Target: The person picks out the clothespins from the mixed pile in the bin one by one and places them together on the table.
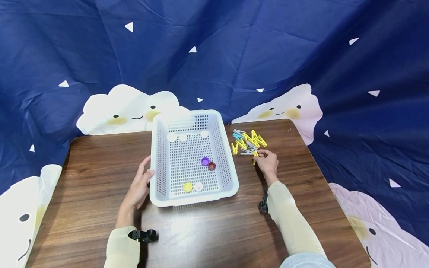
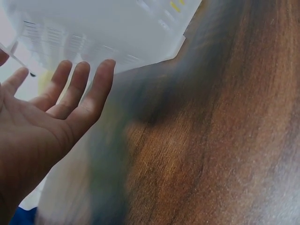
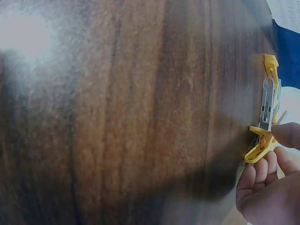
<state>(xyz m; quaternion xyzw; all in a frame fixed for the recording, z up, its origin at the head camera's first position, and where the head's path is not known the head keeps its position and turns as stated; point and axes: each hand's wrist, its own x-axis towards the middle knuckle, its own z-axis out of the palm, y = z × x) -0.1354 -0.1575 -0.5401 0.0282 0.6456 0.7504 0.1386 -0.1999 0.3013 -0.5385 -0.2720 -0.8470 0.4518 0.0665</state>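
My right hand pinches a yellow clothespin between thumb and fingers, at the near edge of a clothespin pile. Yellow, grey and blue clothespins lie loosely together there, right of a white perforated plastic basket. A grey clothespin lies just beyond the held one in the right wrist view. My left hand is against the basket's left side, its fingers loosely extended by the outer wall; the exact contact is unclear.
Inside the basket, white caps lie toward the back. A purple cap and a dark red cap sit right of centre, a yellow cap near the front. The wooden table ends at a blue cloth backdrop.
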